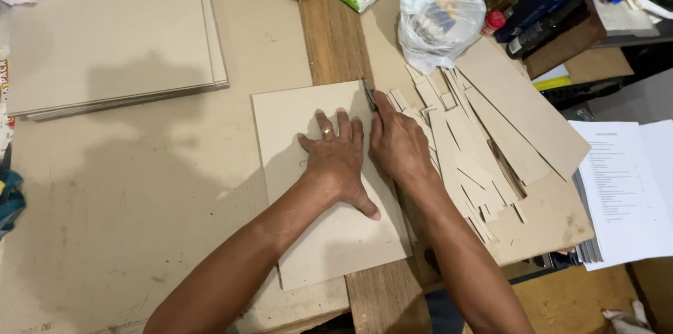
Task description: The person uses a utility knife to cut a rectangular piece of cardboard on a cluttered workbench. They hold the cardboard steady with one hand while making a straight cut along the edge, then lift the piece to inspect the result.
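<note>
A cluttered counter (140, 222) covered in brown board carries a flat rectangular sheet of grey-brown cardboard (315, 236). The left hand (336, 159) presses on it, fingers spread; the right hand (399, 145) grips a slim utility knife (369, 96) at the sheet's right edge. Firm downward pressure with fingers behind the blade suits this cut. Cardboard offcut strips (470, 166) crowd the right side; a cardboard stack (112, 46) lies well apart.
</note>
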